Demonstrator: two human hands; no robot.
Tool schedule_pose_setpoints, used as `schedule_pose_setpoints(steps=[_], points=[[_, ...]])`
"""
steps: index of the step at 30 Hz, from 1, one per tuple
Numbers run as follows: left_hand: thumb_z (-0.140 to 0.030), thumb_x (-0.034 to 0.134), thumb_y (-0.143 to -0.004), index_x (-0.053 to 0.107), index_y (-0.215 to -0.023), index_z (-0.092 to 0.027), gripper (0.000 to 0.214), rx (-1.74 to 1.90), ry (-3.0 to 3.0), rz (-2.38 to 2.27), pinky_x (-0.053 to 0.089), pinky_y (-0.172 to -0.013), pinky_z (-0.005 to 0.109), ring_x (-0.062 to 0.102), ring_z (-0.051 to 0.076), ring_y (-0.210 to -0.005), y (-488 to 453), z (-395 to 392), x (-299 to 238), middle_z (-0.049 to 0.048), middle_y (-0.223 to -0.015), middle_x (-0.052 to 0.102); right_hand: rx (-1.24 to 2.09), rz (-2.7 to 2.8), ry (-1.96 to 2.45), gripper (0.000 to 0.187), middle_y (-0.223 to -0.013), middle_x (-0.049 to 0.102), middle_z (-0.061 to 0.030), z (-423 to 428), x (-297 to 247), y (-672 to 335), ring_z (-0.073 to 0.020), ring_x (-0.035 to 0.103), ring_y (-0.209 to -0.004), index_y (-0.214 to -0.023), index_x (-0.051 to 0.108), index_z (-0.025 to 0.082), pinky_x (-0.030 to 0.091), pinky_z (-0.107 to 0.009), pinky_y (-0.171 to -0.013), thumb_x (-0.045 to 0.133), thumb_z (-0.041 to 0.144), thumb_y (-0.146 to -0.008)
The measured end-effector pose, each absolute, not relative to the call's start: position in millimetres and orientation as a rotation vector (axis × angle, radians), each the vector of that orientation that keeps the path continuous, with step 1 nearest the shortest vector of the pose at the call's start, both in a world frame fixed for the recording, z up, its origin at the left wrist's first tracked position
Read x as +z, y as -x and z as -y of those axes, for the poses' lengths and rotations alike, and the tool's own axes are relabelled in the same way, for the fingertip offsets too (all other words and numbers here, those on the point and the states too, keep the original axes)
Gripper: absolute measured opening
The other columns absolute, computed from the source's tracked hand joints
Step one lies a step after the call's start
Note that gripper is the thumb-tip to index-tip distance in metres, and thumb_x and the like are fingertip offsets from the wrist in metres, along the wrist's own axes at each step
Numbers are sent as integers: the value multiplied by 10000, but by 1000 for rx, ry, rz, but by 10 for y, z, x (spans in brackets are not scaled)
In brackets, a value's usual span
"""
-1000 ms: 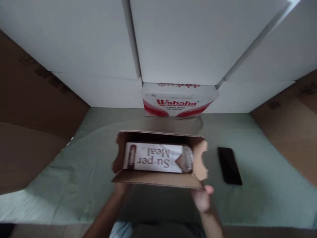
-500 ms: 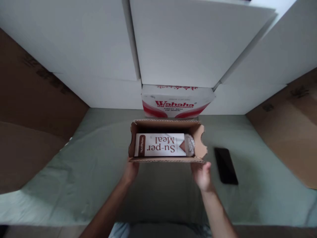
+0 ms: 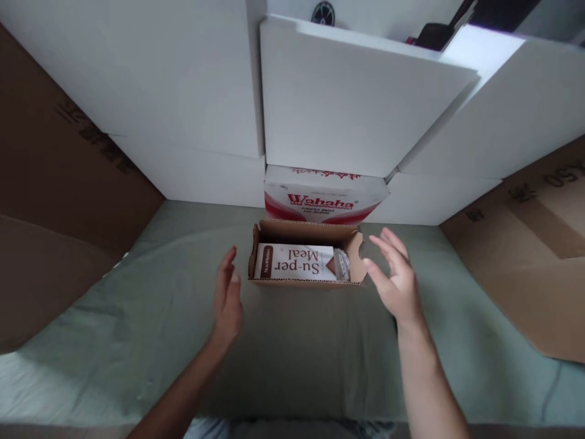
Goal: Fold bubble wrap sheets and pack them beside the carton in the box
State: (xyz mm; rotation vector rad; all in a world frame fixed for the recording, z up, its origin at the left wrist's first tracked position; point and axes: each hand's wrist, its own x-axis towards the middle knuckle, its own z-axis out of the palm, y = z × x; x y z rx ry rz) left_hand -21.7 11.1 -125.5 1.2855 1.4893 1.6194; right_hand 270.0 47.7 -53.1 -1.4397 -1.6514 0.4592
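Observation:
An open-topped cardboard box (image 3: 311, 284) sits on the green cloth in front of a Wahaba-style white and red carton. Inside it lies a white and brown "Su-per Meal" box (image 3: 297, 261), its print upside down to me. At its right end is a clear plastic-wrapped item (image 3: 342, 264), whose kind I cannot make out. My left hand (image 3: 227, 299) is off the cardboard box's left side, fingers extended, holding nothing. Near the box's right end, my right hand (image 3: 395, 280) is spread, thumb close to the notched edge; whether it touches is unclear.
Behind the cardboard box stands a "Wahaha" carton (image 3: 320, 198) against white panels (image 3: 347, 97). Large brown cartons flank the surface, one on the left (image 3: 59, 201) and one on the right (image 3: 539, 256). A green cloth (image 3: 292, 353) covers the surface.
Both hands have let go of the cardboard box and moved apart to its two sides. The black phone on the right is now hidden behind my right hand and forearm.

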Motion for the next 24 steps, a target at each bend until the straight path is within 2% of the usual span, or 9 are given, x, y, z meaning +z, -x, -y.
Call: schedule_pose_setpoints(steps=[3,5,8,10,13,16,18,20,24], points=[[-218,528,-860,449,-1277,-247,426,1740,-1912,-1444,317,-1092,496,418,244,-1297,201,57,-913,77,-1338,501,169,2061,1521,286,-1559,153,-22,-674,-224,-2607,-316,210,-1410,-1075,673,227,292,-518,-1117,589,321,-818],[-116,548,-812,475,-1230,-208,434,1533,-2272,-1367,376,-1051,474,501,237,-1205,121,80,-700,83,-1195,594,70,2260,1576,228,-1566,122,-32,-791,-129,-2493,-356,163,-1415,-983,709,188,320,-548,-1096,615,254,-786],[-114,538,-821,510,-1160,-142,342,1166,-2516,-1408,396,-1033,474,579,230,-1077,-21,-7,-471,98,-1073,648,-34,2413,1689,133,-1550,186,-79,-905,-125,-2357,-388,146,-1411,-833,731,166,389,-607,-1013,643,165,-734],[-139,524,-845,546,-1075,-139,231,988,-2592,-1436,401,-1026,491,617,223,-991,-81,-99,-387,87,-1021,665,-60,2474,1721,115,-1537,225,-102,-944,-167,-2317,-387,156,-1409,-762,730,161,412,-620,-977,633,120,-716],[-117,475,-870,569,-909,-148,107,785,-2648,-1426,444,-985,472,643,199,-854,-110,-205,-345,58,-894,674,-48,2490,1679,175,-1518,281,-97,-970,-238,-2312,-362,187,-1407,-655,713,149,406,-572,-1014,572,69,-722],[-98,450,-873,544,-788,-161,142,696,-2637,-1462,489,-922,420,632,180,-745,-108,-240,-360,26,-751,639,-11,2433,1615,240,-1498,330,-82,-974,-281,-2326,-336,212,-1405,-565,668,146,388,-506,-1062,522,56,-733],[-99,451,-871,521,-749,-170,158,664,-2627,-1487,500,-897,395,616,172,-697,-109,-233,-377,9,-692,608,21,2371,1576,246,-1487,347,-100,-955,-276,-2339,-322,238,-1399,-571,647,139,369,-476,-1084,498,70,-754],[-100,443,-876,512,-749,-175,162,649,-2628,-1493,501,-884,379,603,168,-673,-114,-220,-386,3,-678,593,32,2222,1571,232,-1473,361,-138,-901,-231,-2361,-309,297,-1378,-658,645,131,360,-466,-1085,463,103,-799],[-98,422,-886,498,-752,-181,175,661,-2633,-1497,484,-890,370,581,167,-674,-121,-231,-390,3,-690,576,107,1815,1522,201,-1367,497,-155,-641,-53,-2450,-257,532,-1200,-895,606,170,451,-442,-961,411,215,-885]])
